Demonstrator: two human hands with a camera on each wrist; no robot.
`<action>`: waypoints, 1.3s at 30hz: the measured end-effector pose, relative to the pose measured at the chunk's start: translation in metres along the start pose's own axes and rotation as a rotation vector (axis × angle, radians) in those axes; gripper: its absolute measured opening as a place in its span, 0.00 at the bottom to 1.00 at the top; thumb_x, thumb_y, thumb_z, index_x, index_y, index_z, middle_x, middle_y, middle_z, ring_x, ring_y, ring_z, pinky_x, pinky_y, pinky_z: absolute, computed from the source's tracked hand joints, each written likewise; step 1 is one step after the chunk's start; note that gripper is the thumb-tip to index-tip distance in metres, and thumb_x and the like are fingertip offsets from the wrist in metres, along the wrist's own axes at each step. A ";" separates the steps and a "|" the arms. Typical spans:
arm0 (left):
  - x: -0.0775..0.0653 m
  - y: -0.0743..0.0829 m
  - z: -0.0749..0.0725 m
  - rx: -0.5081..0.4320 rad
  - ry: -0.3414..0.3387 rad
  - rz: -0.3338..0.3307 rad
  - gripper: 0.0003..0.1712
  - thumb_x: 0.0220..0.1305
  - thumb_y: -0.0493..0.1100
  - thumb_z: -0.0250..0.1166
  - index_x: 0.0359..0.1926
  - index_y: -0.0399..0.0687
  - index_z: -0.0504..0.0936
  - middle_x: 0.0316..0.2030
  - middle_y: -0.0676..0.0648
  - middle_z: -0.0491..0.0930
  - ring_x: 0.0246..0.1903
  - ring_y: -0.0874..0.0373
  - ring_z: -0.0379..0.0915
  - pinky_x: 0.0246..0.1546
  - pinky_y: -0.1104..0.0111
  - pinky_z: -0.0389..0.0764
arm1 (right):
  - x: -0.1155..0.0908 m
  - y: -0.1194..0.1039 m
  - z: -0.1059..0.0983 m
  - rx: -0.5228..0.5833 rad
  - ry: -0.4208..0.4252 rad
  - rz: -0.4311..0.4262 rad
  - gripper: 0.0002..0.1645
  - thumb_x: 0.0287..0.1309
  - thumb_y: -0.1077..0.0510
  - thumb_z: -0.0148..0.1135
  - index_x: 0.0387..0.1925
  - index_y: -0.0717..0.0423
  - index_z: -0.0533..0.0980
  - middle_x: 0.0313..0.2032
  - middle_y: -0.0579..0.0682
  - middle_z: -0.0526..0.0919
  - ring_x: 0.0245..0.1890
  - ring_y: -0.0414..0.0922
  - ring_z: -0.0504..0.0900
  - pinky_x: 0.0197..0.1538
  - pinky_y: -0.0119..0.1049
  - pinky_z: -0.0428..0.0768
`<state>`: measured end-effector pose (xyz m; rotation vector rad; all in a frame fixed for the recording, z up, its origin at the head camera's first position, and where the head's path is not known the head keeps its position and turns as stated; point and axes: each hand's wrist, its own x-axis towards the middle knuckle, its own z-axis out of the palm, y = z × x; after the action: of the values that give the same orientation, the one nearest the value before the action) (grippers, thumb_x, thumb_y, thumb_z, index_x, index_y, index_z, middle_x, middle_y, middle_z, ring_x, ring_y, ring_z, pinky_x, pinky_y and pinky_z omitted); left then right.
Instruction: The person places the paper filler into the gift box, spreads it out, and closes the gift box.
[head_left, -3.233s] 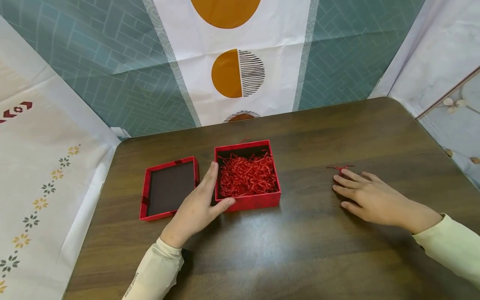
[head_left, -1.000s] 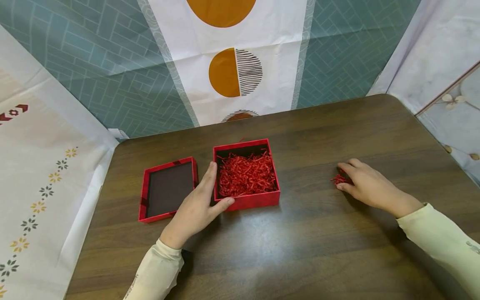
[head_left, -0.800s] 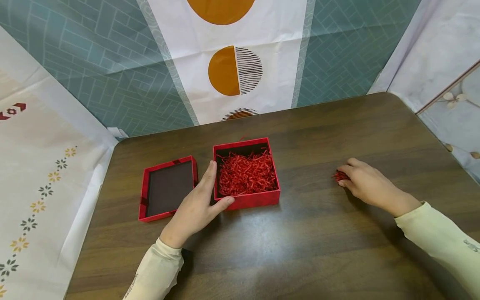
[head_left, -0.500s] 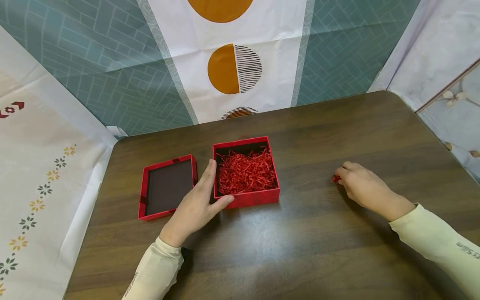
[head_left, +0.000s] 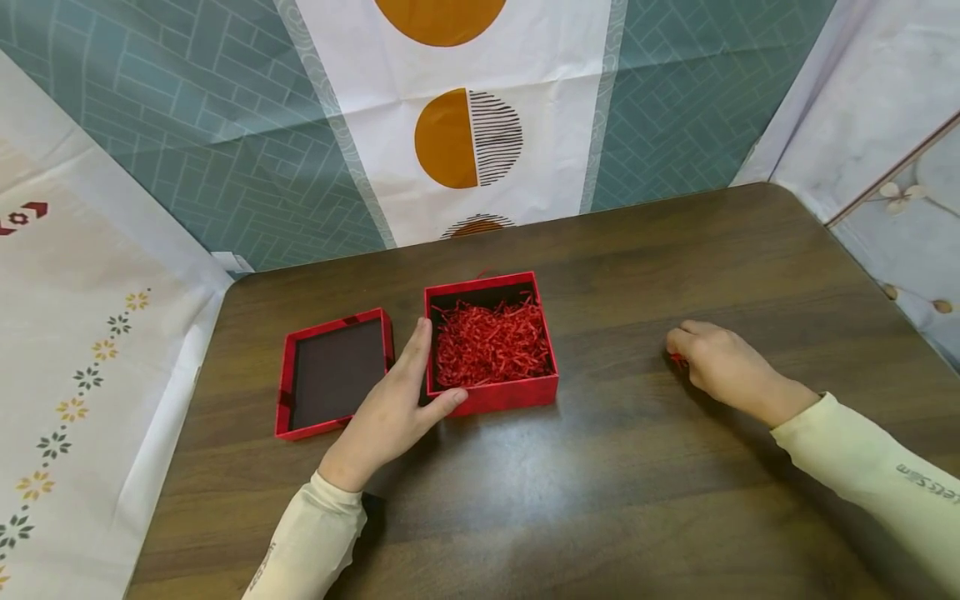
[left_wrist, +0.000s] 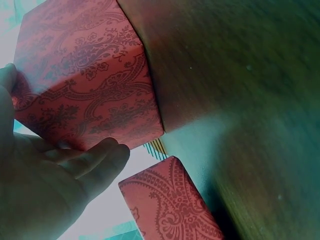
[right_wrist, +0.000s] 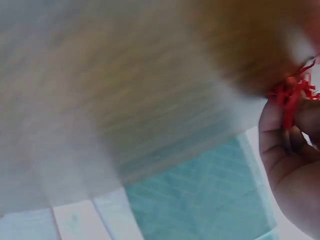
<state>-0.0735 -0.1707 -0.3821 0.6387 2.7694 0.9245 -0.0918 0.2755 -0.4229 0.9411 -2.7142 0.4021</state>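
Note:
My left hand (head_left: 386,417) lies along a red box (head_left: 517,395), straight fingers against its left side and thumb at the front corner. Red shredded paper (head_left: 491,342) fills the box's dark interior. In the left wrist view the patterned box wall (left_wrist: 85,85) shows beside the hand (left_wrist: 50,180). Over the right part of the table, my right hand (head_left: 723,362) grips a small tuft of the same shredded paper (right_wrist: 290,97), which pokes out between curled fingers in the right wrist view. Most of that tuft is hidden by the hand in the head view.
Left of the box lies its red lid (head_left: 337,375), dark inside facing up, partly behind the left hand. A stray red strand (head_left: 483,275) shows behind the box. The brown wooden table (head_left: 600,492) meets patterned cloth hangings (head_left: 247,158) at the back and sides.
My right hand first lay spread over loose red paper strands; its fingers have since gathered them into a tuft and closed round it. The left hand stays at the box.

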 end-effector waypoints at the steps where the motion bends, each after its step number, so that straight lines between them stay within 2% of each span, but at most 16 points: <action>1: 0.000 0.000 0.000 -0.002 0.001 -0.001 0.59 0.68 0.73 0.54 0.81 0.50 0.33 0.80 0.51 0.32 0.77 0.56 0.35 0.71 0.52 0.56 | 0.001 0.004 -0.001 0.018 -0.011 0.006 0.24 0.32 0.87 0.63 0.26 0.58 0.74 0.25 0.47 0.73 0.25 0.44 0.72 0.26 0.42 0.76; 4: 0.000 -0.001 0.000 -0.013 -0.001 -0.002 0.59 0.68 0.73 0.55 0.81 0.50 0.33 0.80 0.51 0.32 0.77 0.56 0.35 0.71 0.52 0.56 | 0.007 0.017 -0.007 0.058 -0.011 0.057 0.24 0.31 0.86 0.61 0.27 0.59 0.77 0.27 0.48 0.77 0.26 0.46 0.77 0.29 0.46 0.79; 8: -0.001 -0.001 -0.001 -0.028 -0.005 -0.003 0.59 0.67 0.73 0.55 0.81 0.55 0.32 0.80 0.52 0.31 0.77 0.57 0.34 0.71 0.52 0.55 | 0.020 0.029 -0.024 0.067 0.075 0.137 0.20 0.36 0.85 0.62 0.26 0.60 0.79 0.27 0.51 0.82 0.26 0.52 0.82 0.31 0.53 0.80; 12: -0.002 -0.001 -0.001 -0.035 -0.006 -0.010 0.58 0.67 0.73 0.55 0.81 0.57 0.30 0.80 0.54 0.30 0.77 0.57 0.34 0.71 0.52 0.56 | 0.042 0.027 -0.043 0.069 0.151 0.163 0.19 0.42 0.85 0.59 0.25 0.60 0.81 0.28 0.52 0.84 0.24 0.50 0.81 0.31 0.52 0.78; 16: -0.003 -0.001 -0.002 -0.035 -0.002 -0.011 0.58 0.68 0.72 0.55 0.81 0.56 0.31 0.80 0.53 0.31 0.77 0.57 0.34 0.71 0.52 0.55 | 0.072 0.006 -0.057 0.090 0.211 0.129 0.20 0.46 0.84 0.58 0.26 0.58 0.82 0.28 0.49 0.84 0.23 0.46 0.79 0.31 0.47 0.76; 22: -0.001 -0.001 0.000 -0.028 0.001 -0.003 0.59 0.68 0.72 0.55 0.81 0.52 0.33 0.80 0.51 0.32 0.77 0.57 0.34 0.71 0.53 0.55 | 0.121 -0.049 -0.068 0.213 0.268 0.034 0.21 0.51 0.83 0.59 0.28 0.55 0.83 0.30 0.45 0.85 0.26 0.42 0.79 0.34 0.39 0.75; 27: 0.000 -0.002 0.000 -0.029 0.005 0.001 0.58 0.68 0.72 0.55 0.81 0.56 0.31 0.80 0.52 0.32 0.77 0.57 0.34 0.71 0.54 0.56 | 0.163 -0.091 -0.071 0.341 0.265 -0.021 0.21 0.56 0.81 0.57 0.30 0.54 0.84 0.32 0.44 0.85 0.27 0.39 0.77 0.33 0.35 0.74; 30: 0.000 -0.002 0.000 -0.032 0.007 0.004 0.58 0.69 0.72 0.55 0.81 0.56 0.31 0.80 0.52 0.31 0.77 0.57 0.35 0.71 0.55 0.56 | 0.186 -0.107 -0.071 0.397 0.255 -0.018 0.20 0.59 0.80 0.56 0.30 0.55 0.85 0.33 0.45 0.85 0.26 0.40 0.75 0.33 0.35 0.72; 35: 0.000 -0.001 -0.001 -0.033 -0.001 0.003 0.58 0.69 0.73 0.54 0.80 0.56 0.30 0.80 0.51 0.32 0.77 0.57 0.36 0.70 0.55 0.57 | 0.212 -0.119 -0.063 0.460 0.209 0.021 0.17 0.62 0.77 0.55 0.33 0.57 0.85 0.35 0.48 0.86 0.26 0.42 0.74 0.34 0.36 0.71; 39: -0.002 -0.001 -0.002 -0.034 -0.003 -0.006 0.58 0.68 0.73 0.54 0.81 0.56 0.31 0.80 0.51 0.32 0.76 0.56 0.38 0.70 0.55 0.58 | 0.221 -0.121 -0.052 0.458 0.081 0.053 0.13 0.64 0.74 0.57 0.35 0.59 0.85 0.35 0.50 0.85 0.27 0.45 0.75 0.36 0.38 0.75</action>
<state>-0.0730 -0.1737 -0.3811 0.6256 2.7459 0.9661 -0.1777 0.0765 -0.2841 0.9308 -2.6239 1.0799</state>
